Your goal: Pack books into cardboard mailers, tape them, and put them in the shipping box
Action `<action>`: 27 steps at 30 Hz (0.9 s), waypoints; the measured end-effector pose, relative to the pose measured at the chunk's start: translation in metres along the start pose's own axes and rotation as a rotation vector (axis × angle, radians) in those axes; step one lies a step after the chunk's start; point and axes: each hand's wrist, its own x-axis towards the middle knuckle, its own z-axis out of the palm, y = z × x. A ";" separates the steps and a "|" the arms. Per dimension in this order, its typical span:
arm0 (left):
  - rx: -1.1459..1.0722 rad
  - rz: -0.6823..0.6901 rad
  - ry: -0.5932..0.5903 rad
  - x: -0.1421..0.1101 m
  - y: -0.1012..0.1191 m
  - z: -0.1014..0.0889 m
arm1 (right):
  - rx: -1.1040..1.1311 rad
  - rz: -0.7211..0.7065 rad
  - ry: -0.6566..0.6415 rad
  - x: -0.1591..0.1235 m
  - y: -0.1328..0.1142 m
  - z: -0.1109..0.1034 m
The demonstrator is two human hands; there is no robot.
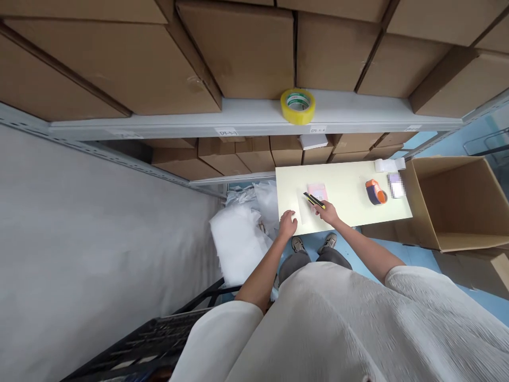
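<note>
My right hand [326,213] is wrapped round a black and yellow utility knife [314,199], its tip pointing up and left above the pale tabletop [345,212]. Just behind the knife lies a small pink packet [317,189], partly covered by my hand. At the table's front left corner rests my left hand [288,225], fingers slightly bent and apart, with nothing visible in it. A thin whitish sheet or film [299,208] lies beside its fingertips; its kind is hard to make out.
An orange and dark tape dispenser [375,192], a purple and white item [395,187] and a white roll [389,165] sit at the table's right. Beyond stands an open carton [469,201]. White foam sheets [240,239] pile up left. Yellow tape [298,106] sits on the box-filled shelf [250,114].
</note>
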 end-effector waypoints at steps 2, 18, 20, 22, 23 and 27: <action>0.000 0.003 -0.003 0.005 -0.006 -0.002 | -0.053 0.000 -0.056 0.007 -0.009 0.013; -0.062 0.020 -0.035 -0.002 -0.031 -0.003 | -0.310 -0.030 -0.099 0.034 -0.003 0.041; -0.064 0.031 -0.038 -0.002 -0.031 -0.003 | -0.305 -0.023 -0.117 0.024 0.001 0.038; -0.065 0.042 -0.033 -0.001 -0.032 -0.003 | -0.284 -0.015 -0.137 0.015 0.005 0.035; -0.065 0.044 -0.030 -0.001 -0.032 -0.003 | -0.272 -0.009 -0.149 0.011 0.007 0.033; -0.061 0.041 -0.023 -0.001 -0.033 -0.002 | -0.231 0.016 -0.222 -0.003 0.019 0.025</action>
